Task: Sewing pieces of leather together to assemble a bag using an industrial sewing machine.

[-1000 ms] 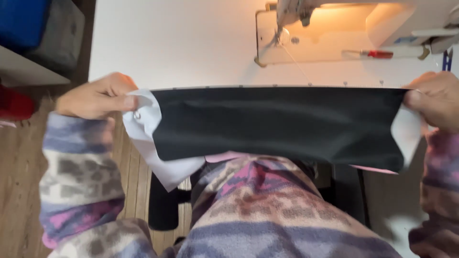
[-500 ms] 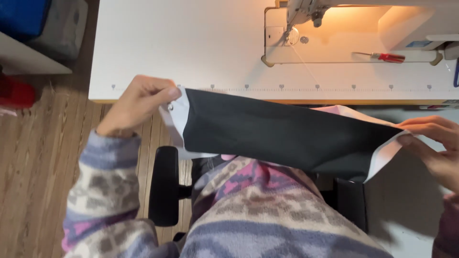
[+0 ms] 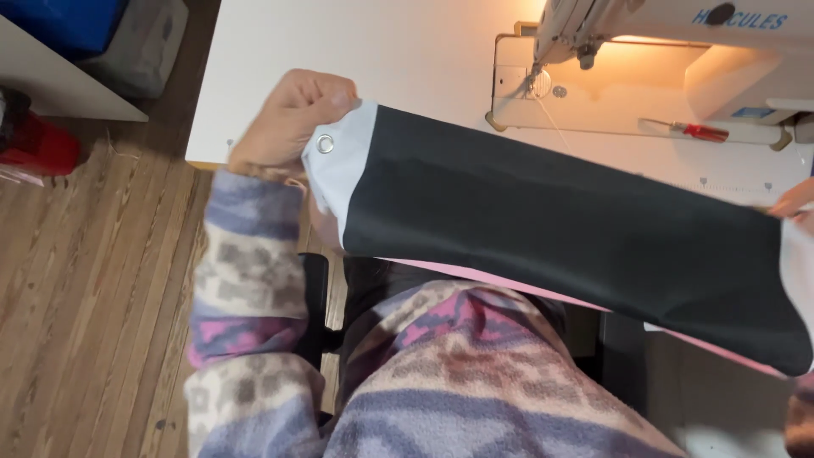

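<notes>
A long black fabric piece (image 3: 560, 220) with white ends and a pink underside is stretched in the air between my hands, slanting down to the right. My left hand (image 3: 292, 119) is fisted on its white left end, beside a metal eyelet (image 3: 325, 143). My right hand (image 3: 795, 200) shows only as fingertips at the right frame edge, pinching the far end. The fabric hangs above my lap and the front edge of the white sewing table (image 3: 356, 51).
A white sewing machine (image 3: 670, 25) with a lit needle area stands at the back right of the table, a red-handled screwdriver (image 3: 691, 131) beside it. Wooden floor (image 3: 85, 288) lies to the left, with a red object (image 3: 38, 144) and a blue bin (image 3: 59, 21).
The left end of the fabric has risen with my left hand and the whole piece has tilted, right end lower. My right hand has slid almost out of view.
</notes>
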